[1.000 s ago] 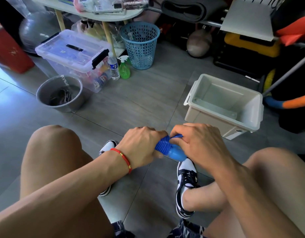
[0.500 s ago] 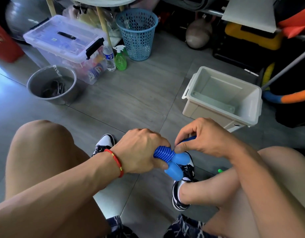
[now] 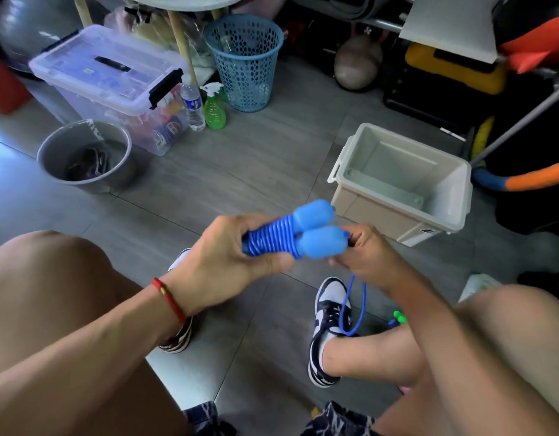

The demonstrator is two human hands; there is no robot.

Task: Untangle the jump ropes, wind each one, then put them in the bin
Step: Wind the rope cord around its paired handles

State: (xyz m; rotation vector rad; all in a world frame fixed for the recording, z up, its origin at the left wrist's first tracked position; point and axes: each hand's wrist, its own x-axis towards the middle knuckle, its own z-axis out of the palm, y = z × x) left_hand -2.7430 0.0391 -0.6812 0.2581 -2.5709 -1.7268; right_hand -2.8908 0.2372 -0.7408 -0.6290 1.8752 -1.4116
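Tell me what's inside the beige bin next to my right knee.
The beige bin shows only its bare floor and walls; no jump rope lies in it. The near wall hides the closest strip of the floor, so that part cannot be checked.

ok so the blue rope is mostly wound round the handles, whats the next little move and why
Probably one more wrap: the right hand should bring the loose loop over the coils. The left hand already grips the blue jump rope, its two handles side by side and tightly wrapped, yet a short loop of cord dangles by the shoe. The bin sits open, with no rope inside.
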